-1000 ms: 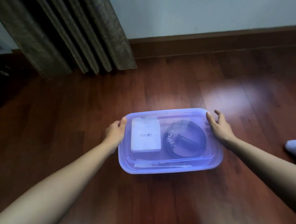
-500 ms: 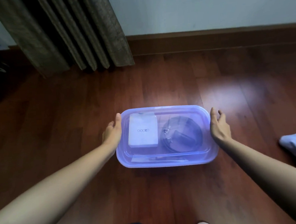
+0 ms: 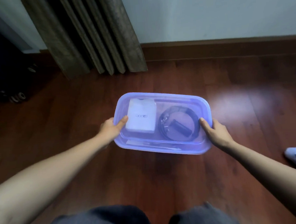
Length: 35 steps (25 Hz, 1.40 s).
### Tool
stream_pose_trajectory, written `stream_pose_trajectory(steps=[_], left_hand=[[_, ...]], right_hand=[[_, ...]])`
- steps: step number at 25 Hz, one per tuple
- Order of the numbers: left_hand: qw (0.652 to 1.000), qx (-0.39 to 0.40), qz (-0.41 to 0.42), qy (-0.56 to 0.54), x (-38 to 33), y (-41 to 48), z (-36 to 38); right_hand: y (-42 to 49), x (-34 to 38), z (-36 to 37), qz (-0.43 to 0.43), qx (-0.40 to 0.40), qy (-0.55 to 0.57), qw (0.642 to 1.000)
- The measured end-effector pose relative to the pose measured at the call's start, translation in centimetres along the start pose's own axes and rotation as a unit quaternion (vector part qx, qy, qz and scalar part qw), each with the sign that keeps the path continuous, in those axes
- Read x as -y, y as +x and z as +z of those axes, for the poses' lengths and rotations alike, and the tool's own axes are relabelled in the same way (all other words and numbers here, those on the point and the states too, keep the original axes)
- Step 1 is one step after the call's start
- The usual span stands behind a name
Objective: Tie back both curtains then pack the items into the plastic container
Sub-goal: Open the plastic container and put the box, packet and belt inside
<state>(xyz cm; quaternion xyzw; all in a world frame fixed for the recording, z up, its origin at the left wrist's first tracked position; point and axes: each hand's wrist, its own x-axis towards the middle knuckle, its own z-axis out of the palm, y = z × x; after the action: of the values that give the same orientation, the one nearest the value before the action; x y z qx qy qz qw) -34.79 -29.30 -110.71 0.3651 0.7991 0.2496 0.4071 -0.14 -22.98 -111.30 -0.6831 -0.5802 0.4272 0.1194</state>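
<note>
Two hands show in my head view: the left hand (image 3: 110, 129) and right hand (image 3: 214, 132) each grip an end of the translucent purple rectangular plastic container (image 3: 163, 150), thumbs over its lid. I'd keep the slick plastic level, as the white cardboard box (image 3: 141, 118) and coiled black cable (image 3: 178, 125) inside could slide.

Open floor (image 3: 182, 182) around container (image 3: 163, 148); curtain (image 3: 96, 37) behind, left.
</note>
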Motion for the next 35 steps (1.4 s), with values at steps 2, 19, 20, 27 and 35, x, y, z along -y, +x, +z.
stream_pose_trajectory(steps=[2, 19, 20, 27, 35], left_hand=[[1.0, 0.02, 0.006, -0.006, -1.2, 0.4, -3.2], [0.997, -0.054, -0.061, -0.011, 12.2, 11.4, -28.7], [0.996, -0.063, -0.068, -0.014, 13.4, 12.3, -29.8], [0.985, -0.137, -0.1, -0.043, 19.6, 17.4, -33.9], [0.972, -0.198, -0.125, -0.032, 21.4, 18.7, -33.7]], right_hand=[[-0.2, 2.7, -0.2, -0.013, 0.006, 0.001, 1.0], [0.0, 23.9, 23.7, -0.024, 0.035, 0.009, 0.999], [0.4, 24.6, 25.4, -0.018, 0.043, 0.011, 0.999], [5.2, 29.3, 33.4, -0.065, 0.084, 0.016, 0.994], [6.7, 30.8, 36.8, -0.017, 0.102, 0.006, 0.995]])
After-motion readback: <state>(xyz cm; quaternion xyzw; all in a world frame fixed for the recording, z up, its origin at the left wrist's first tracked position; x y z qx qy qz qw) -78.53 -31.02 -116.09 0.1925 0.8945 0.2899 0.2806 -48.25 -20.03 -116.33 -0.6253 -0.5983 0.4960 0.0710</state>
